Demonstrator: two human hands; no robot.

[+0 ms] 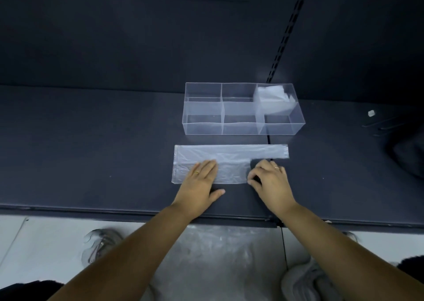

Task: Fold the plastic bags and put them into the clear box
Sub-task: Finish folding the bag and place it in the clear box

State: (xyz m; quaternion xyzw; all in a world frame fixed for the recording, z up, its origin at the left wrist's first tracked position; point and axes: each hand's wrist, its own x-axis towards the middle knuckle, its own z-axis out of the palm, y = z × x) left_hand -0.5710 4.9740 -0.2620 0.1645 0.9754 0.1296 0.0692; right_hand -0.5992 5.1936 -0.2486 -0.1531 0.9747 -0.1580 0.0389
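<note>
A clear plastic bag lies flat on the dark shelf, its long handle strip reaching to the right. My left hand presses flat on the bag's left half, fingers straight. My right hand has curled fingers pinching the bag's right edge near the cut-out. Behind the bag stands the clear box with several compartments. Folded plastic bags fill its far right compartment; the other compartments look bare.
The dark shelf ends in a front edge just below my wrists. A small white object and thin metal hooks lie at the right. More plastic bags and shoes are on the floor below.
</note>
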